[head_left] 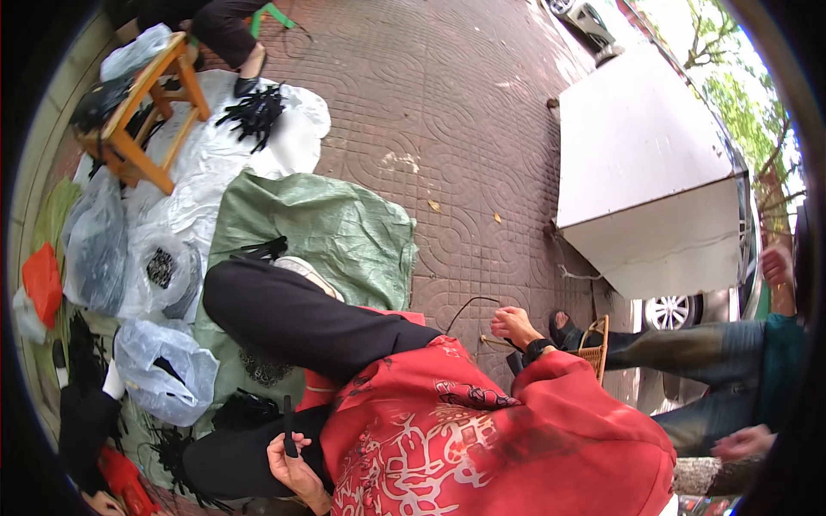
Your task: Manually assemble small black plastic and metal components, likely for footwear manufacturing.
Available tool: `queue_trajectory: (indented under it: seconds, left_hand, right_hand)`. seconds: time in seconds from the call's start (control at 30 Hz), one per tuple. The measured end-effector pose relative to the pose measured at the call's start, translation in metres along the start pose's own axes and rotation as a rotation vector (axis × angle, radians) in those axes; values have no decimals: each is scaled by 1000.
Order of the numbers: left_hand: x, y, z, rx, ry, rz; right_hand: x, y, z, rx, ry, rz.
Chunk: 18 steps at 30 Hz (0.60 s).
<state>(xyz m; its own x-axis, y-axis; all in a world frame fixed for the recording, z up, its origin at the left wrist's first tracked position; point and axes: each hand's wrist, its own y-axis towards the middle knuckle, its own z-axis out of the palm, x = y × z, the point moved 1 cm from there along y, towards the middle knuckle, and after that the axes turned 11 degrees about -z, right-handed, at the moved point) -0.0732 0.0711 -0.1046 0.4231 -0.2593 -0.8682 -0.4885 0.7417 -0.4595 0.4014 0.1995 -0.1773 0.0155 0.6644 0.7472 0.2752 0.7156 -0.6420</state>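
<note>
My left hand [292,460] is closed around a flat black strip [290,430] that sticks up past its fingers, above my black-trousered thigh. My right hand [514,327], with a black watch [539,347] at its wrist, is held out to the right over the paving with its fingers curled. A thin dark cord [470,301] arcs up to its fingertips; what they hold, if anything, is too small to make out. Bunches of black strips [246,411] lie beside my legs on a green sheet [323,211].
A wooden stool [142,155] and several plastic bags [168,370] stand at left. One person sits at upper left; another's hand [103,503] shows at lower left. A wicker seat [595,346], a person in jeans [701,357] and a large white box [645,146] are at right.
</note>
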Motion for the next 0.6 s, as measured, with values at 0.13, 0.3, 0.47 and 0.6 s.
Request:
queue_trajectory:
  seconds: [0.13, 0.3, 0.47, 0.6]
  left_hand:
    - [-3, 12, 5, -7, 59, -68]
    - [-9, 30, 8, -26, 169, -137]
    - [-10, 43, 7, -29, 259, -197]
    - [-12, 45, 11, -32, 299, -208]
  right_hand:
    - [-40, -15, -35, -92, -77, 329]
    - [-91, -26, -54, 84, -1006, 215]
    - [-90, -31, -85, -97, -1363, -299]
    - [-89, -25, -99, -5, -1431, -351]
